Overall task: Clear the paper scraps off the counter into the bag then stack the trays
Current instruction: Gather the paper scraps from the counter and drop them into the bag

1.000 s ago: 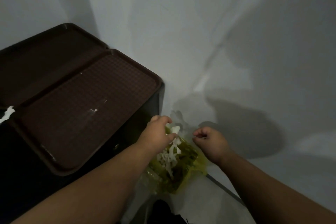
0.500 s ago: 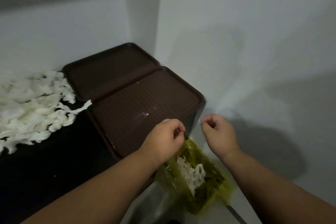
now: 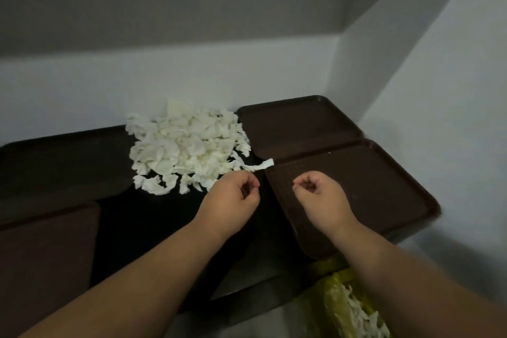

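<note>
Hands first: the left hand (image 3: 233, 196) and the right hand (image 3: 322, 196) are each curled into a loose fist, thumb tip close to forefinger, and neither shows anything held. The left hand hangs above the dark counter (image 3: 153, 228), just beside the left rim of the near tray (image 3: 378, 200). The right hand hangs over that tray's bare floor.

A loose strip (image 3: 262, 165) of white paper lies just beyond the left knuckles, bridging counter and tray corner; whether it touches the hand is unclear. Behind it the heap of paper scraps (image 3: 189, 151) sits on the counter against the pale wall (image 3: 82, 85), touching the far tray (image 3: 299, 123). Another brown tray (image 3: 41, 255) lies at lower left. The yellow-green bag (image 3: 329, 307) sits below the counter's front edge at lower right, with white scraps inside.

The scraps look feather-light, soft and crumpled, likely to scatter, so scooping from the heap's edges with cupped hands should serve better than pinching. The trays look stiff; their raised rims are the natural hold.
</note>
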A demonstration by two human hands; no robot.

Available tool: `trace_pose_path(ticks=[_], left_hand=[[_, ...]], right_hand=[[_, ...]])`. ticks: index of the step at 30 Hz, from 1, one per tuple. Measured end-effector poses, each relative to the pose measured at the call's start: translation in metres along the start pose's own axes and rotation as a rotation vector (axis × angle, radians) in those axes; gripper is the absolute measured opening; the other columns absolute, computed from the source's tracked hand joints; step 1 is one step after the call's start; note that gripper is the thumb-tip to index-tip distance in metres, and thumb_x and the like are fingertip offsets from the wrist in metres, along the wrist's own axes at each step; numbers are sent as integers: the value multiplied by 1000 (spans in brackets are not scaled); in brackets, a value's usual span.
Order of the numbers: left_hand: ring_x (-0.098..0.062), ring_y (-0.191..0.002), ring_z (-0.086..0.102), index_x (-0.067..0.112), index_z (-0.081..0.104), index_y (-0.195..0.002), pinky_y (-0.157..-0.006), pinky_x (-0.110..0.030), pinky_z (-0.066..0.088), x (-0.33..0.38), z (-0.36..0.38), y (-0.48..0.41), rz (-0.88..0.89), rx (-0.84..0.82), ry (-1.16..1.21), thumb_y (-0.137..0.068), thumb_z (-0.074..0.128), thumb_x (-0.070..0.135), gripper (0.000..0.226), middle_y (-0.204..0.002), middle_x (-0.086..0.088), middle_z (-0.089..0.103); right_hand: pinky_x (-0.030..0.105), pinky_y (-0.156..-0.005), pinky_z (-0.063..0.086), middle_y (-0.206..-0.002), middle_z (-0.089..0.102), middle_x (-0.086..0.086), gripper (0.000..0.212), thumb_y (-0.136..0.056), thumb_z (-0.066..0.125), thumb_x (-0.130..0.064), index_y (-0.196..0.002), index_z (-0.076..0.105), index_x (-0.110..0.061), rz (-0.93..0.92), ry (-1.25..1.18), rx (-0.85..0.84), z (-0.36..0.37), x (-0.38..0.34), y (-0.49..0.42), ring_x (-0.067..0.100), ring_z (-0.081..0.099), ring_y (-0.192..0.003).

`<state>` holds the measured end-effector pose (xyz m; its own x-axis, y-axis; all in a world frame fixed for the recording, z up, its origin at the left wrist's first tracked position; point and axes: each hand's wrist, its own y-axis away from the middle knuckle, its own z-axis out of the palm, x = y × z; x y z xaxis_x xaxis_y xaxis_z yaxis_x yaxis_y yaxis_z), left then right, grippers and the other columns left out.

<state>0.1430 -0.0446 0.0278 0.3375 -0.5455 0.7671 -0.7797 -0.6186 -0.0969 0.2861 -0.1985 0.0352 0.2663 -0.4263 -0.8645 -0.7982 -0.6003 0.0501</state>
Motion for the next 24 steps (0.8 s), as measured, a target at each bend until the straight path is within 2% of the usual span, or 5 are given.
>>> trace_pose_path(ticks=[7,13,16,20,24], left_hand=[[-4,-72,61,35,63,-92,-69,-25,52,-91,-57,11,-172,76,-52,-89,67,25,11,-87,12,63],[-6,-106,56,35,63,-114,-93,-31,51,-146,-69,16,-288,78,-150,-89,68,32,25,-110,16,54],[-13,-120,51,35,59,-127,-102,-40,48,-158,-69,6,-336,88,-193,-90,67,37,39,-122,12,54],[-22,-143,31,37,39,-148,-113,-51,37,-163,-61,-17,-421,82,-234,-88,66,48,67,-152,3,38],[-34,-154,-3,44,18,-156,-120,-64,8,-170,-45,-43,-524,-17,-414,-89,60,62,81,-167,-7,4]], right_hand=[[31,-86,56,-120,58,-8,30,-90,71,-28,-120,65,-29,12,126,-134,87,-10,-21,8,63,-90],[15,-70,49,-128,37,-10,52,-93,69,-27,-141,50,-27,93,154,-194,130,4,-26,7,58,-86],[15,-73,47,-135,33,-8,61,-92,69,-26,-147,43,-27,102,162,-204,138,6,-42,7,57,-86],[14,-74,42,-146,31,-3,71,-89,70,-27,-151,37,-30,74,218,-235,144,5,-76,3,56,-84],[15,-72,38,-159,15,0,79,-88,70,-28,-155,29,-35,69,273,-268,152,8,-109,2,53,-82]])
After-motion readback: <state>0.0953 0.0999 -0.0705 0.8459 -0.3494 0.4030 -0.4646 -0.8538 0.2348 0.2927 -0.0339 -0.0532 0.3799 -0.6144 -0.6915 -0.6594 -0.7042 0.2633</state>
